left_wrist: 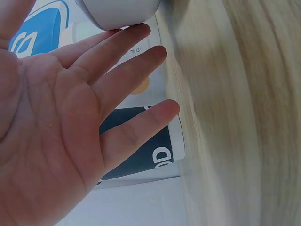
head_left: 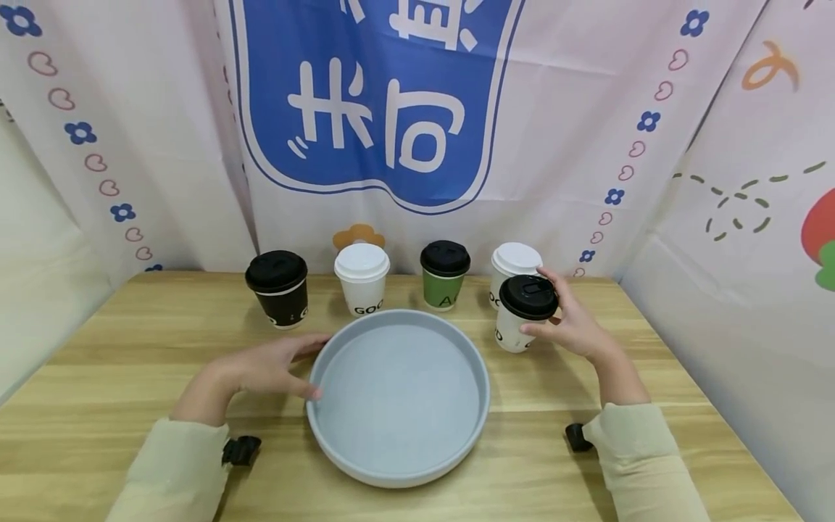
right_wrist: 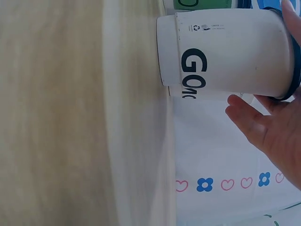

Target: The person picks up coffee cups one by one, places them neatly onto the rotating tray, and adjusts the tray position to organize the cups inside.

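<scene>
My right hand (head_left: 574,322) grips a white paper cup with a black lid (head_left: 530,297) near its top, thumb on the near side and fingers behind. In the right wrist view, the same white paper cup (right_wrist: 235,52) shows dark lettering. Whether its base touches the table cannot be told. At the left side of a round grey tray (head_left: 401,399), my left hand (head_left: 267,370) has its thumb at the rim. Its fingers (left_wrist: 136,52) are spread and fairly straight in the left wrist view, some fingertips against the tray's outer wall (left_wrist: 124,14).
Behind the tray stand a black cup (head_left: 280,293), a white cup with a white lid (head_left: 362,279) and a green cup with a black lid (head_left: 445,279). Another white-lidded cup (head_left: 515,259) is just behind the gripped one. A printed curtain (head_left: 554,130) borders the wooden table (head_left: 548,464).
</scene>
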The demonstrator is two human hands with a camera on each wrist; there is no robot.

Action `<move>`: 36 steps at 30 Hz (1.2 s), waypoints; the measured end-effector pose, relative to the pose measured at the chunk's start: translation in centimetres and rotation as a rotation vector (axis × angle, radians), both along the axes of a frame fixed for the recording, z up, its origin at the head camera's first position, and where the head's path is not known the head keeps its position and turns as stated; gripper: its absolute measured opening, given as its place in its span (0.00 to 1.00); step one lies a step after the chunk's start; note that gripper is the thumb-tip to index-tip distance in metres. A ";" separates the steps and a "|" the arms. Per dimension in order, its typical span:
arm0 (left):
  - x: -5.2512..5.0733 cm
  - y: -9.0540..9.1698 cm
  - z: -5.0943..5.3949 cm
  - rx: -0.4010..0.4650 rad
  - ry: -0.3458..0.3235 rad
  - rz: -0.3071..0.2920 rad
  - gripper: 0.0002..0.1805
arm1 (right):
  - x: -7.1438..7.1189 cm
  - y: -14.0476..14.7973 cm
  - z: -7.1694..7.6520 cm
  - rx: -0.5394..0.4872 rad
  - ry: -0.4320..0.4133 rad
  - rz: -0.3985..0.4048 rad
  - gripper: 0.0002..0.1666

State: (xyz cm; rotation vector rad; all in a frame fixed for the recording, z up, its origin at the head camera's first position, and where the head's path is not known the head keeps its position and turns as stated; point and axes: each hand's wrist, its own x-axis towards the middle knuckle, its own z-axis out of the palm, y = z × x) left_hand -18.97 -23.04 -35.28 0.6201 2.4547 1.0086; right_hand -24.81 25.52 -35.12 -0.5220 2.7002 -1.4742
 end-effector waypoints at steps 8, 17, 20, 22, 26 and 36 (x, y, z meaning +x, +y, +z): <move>0.0 -0.1 0.1 0.077 -0.030 -0.056 0.53 | -0.2 -0.5 -0.3 -0.011 0.013 -0.010 0.62; 0.0 -0.2 -0.1 0.120 -0.055 -0.075 0.53 | -0.3 -1.0 -0.5 -0.009 0.052 -0.015 0.57; -0.2 0.0 0.0 0.135 -0.086 -0.077 0.53 | -0.4 -1.0 -0.4 -0.019 0.061 -0.023 0.56; -0.2 0.1 0.0 0.142 -0.113 -0.076 0.54 | -0.4 -0.9 -0.4 -0.025 0.058 -0.026 0.56; -0.1 0.2 0.0 0.149 -0.143 -0.070 0.54 | -0.3 -0.8 -0.5 -0.023 0.051 -0.028 0.56; -0.2 0.1 0.0 0.149 -0.147 -0.061 0.55 | -0.3 -1.0 -0.3 -0.039 0.054 -0.013 0.55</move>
